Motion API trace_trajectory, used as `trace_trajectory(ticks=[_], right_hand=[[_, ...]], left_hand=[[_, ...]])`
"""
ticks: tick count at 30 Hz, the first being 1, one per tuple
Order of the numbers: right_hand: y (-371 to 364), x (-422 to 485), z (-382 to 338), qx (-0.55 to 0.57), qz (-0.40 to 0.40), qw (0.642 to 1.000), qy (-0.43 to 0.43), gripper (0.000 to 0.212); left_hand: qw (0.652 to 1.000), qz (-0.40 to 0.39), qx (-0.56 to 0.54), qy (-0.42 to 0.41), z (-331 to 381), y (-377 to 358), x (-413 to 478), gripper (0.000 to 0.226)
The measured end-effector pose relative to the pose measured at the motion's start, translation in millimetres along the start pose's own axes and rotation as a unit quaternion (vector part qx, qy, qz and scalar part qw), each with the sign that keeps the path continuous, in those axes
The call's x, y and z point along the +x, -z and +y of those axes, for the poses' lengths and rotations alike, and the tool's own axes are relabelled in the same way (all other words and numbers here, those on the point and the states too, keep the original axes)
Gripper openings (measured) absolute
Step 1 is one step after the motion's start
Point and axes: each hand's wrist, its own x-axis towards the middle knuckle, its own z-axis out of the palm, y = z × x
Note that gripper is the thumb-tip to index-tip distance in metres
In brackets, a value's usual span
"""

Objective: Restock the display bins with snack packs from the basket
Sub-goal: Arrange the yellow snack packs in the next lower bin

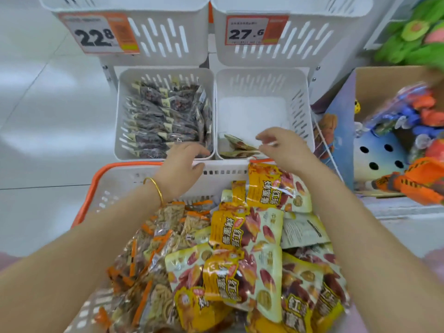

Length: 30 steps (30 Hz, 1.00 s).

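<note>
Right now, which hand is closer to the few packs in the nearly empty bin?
Right. The right hand is at the edge of the packs; the left hand sits at the front rim of the neighbouring full bin.

Basket (pixel 94 181), white with an orange rim, sits below two white bins. It holds yellow packs (pixel 228 234) on the right and clear packs (pixel 156 239) with orange trim on the left.

Left bin (pixel 119 111): stacked with dark packs (pixel 163 116).
Right bin (pixel 299 104): a few flat packs (pixel 237 147) at its front wall.

Left hand (pixel 180 164): fingers hooked over the left bin's front rim, thumb under it.
Right hand (pixel 284 147): over the right bin's front, fingertips just beside the flat packs. Blurred, so grip not readable.

Tags above read 22.8 (pixel 96 36) and 27.6 (pixel 247 31).
</note>
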Motion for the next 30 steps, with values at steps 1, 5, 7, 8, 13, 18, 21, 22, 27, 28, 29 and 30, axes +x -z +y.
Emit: trace_trajectory(ticks=[1,5,7,8,13,18,21,22,27,28,29,30], right_hand=[[3,-21,5,0.000,0.055,0.998,-0.037,0.025],[-9,-67,24,-0.168,0.023,0.977,-0.129,0.031],[-16,-76,26,-0.176,-0.006,0.969,-0.171,0.052],[-19,-80,27,-0.166,0.006,0.969,-0.185,0.060],[-26,-89,33,-0.117,0.102,0.965,-0.212,0.072],[-25,-86,35,-0.055,0.137,0.957,-0.251,0.050],[-17,-89,36,0.042,0.144,0.967,-0.205,0.023],[-15,-91,35,0.123,0.151,0.962,-0.190,0.026],[4,-98,23,0.436,0.216,0.860,-0.157,0.016],[7,-98,23,0.465,0.226,0.841,-0.159,0.014],[10,-99,23,0.493,0.226,0.824,-0.163,0.014],[11,-100,22,0.514,0.219,0.812,-0.166,0.016]], left_hand=[[1.000,-0.006,-0.006,-0.003,5,-8,-8,0.028],[0.997,-0.078,-0.028,0.003,32,-34,-33,0.027],[0.992,-0.120,-0.004,0.027,41,-40,-38,0.031],[0.989,-0.140,0.014,0.047,42,-42,-40,0.035],[0.969,-0.214,0.014,0.123,38,-57,-52,0.051],[0.965,-0.162,-0.088,0.185,34,-64,-53,0.068],[0.940,-0.176,-0.167,0.239,24,-60,-51,0.075],[0.926,-0.193,-0.209,0.246,22,-58,-51,0.071],[0.860,-0.217,-0.394,0.240,33,-48,-54,0.009],[0.853,-0.209,-0.417,0.233,35,-43,-53,0.012],[0.849,-0.201,-0.434,0.225,35,-39,-51,0.013],[0.845,-0.192,-0.448,0.220,35,-33,-49,0.012]])
